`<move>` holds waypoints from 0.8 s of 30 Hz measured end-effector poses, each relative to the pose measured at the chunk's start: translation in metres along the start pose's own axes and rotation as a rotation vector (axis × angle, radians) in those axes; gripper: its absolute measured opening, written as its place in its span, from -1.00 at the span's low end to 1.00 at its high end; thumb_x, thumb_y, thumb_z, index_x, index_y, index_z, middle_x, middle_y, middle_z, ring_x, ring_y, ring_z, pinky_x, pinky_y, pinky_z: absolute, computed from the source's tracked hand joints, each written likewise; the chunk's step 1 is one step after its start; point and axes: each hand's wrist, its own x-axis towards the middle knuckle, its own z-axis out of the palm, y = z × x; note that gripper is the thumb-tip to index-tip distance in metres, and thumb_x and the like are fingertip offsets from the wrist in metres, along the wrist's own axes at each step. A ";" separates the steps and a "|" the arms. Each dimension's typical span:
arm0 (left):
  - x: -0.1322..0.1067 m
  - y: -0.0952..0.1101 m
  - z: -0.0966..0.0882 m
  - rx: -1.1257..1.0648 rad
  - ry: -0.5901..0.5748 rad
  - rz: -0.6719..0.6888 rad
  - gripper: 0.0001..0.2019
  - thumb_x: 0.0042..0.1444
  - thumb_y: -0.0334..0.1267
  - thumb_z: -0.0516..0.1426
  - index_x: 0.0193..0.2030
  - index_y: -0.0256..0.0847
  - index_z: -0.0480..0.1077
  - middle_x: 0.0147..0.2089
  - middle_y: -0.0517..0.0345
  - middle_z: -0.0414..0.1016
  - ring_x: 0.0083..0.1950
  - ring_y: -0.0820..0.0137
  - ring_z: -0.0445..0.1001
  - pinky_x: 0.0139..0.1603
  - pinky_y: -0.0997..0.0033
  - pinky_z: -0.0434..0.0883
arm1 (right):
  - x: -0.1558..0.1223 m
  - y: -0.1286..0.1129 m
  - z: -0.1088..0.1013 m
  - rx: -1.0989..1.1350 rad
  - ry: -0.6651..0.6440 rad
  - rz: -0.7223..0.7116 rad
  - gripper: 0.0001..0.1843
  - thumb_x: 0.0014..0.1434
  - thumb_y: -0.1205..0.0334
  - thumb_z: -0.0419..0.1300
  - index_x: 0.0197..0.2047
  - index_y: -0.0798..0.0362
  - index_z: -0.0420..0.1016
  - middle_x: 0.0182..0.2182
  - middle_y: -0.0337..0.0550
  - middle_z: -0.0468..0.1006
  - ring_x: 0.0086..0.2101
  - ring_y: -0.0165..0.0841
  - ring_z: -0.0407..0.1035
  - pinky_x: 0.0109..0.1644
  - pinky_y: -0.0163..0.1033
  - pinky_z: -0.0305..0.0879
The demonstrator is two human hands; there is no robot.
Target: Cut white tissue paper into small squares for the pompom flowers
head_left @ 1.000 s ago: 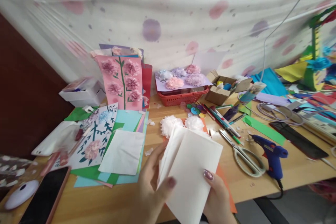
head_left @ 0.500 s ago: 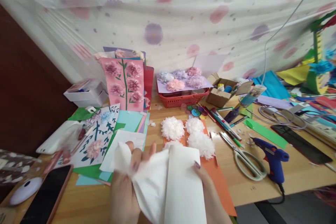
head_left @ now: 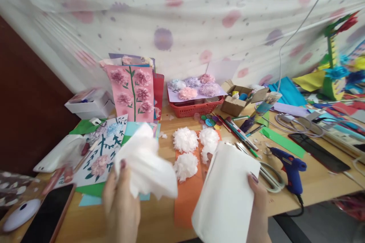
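R hand [head_left: 258,195], lower right of frame, grips a white paper stack [head_left: 228,193] by its R edge: thumb pressed on the front, a fingertip showing at the upper L edge, so the rest prob. span the back, likely to keep layers together one-handed. L hand [head_left: 122,197], lower left of centre, comes up from the bottom edge, forearm near upright, pinching a crumpled white sheet [head_left: 145,163] btwn thumb & fingers; blurred, can't tell how each finger sits. Sheet flares toward mid-frame, apart from the stack, prob. held off so it doesn't snag. Btwn hands, mid-frame, white paper puffs [head_left: 185,140] sit on an orange sheet [head_left: 186,212], seemingly grouped for easy reach. Scissors [head_left: 269,180], partly behind stack, & glue gun [head_left: 293,165], right of frame, lie handles nearest, prob. for quick pickup.
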 end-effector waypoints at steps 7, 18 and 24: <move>-0.045 -0.017 0.040 0.067 -0.477 -0.260 -0.41 -0.14 0.26 0.32 -0.14 -0.21 0.64 -0.14 -0.09 0.70 -0.02 -0.03 0.62 -0.02 0.17 0.54 | -0.019 0.023 0.038 0.091 -0.006 0.028 -0.34 -0.17 -0.10 0.52 0.00 -0.03 0.59 -0.39 -0.19 0.72 -0.22 -0.03 0.61 0.02 0.01 0.51; -0.027 -0.011 0.033 -0.232 -0.056 -0.268 -0.48 0.00 0.11 0.34 0.06 -0.09 0.51 -0.17 0.11 0.72 -0.07 0.13 0.66 -0.18 0.31 0.59 | -0.016 0.026 0.037 0.032 -0.177 0.400 -0.30 -0.08 -0.43 0.32 -0.20 0.06 0.67 -0.36 -0.02 0.73 -0.20 -0.02 0.61 -0.08 -0.03 0.52; -0.001 -0.029 0.003 -0.661 -0.705 -0.300 -0.66 0.22 0.04 0.20 -0.49 -0.11 0.46 -0.79 0.31 0.39 -0.83 0.43 0.35 -0.69 0.46 0.43 | -0.011 0.043 0.035 -0.219 -0.272 0.293 -0.23 -0.28 -0.10 0.56 -0.02 0.10 0.60 -0.31 0.01 0.72 -0.17 0.04 0.59 -0.01 0.01 0.49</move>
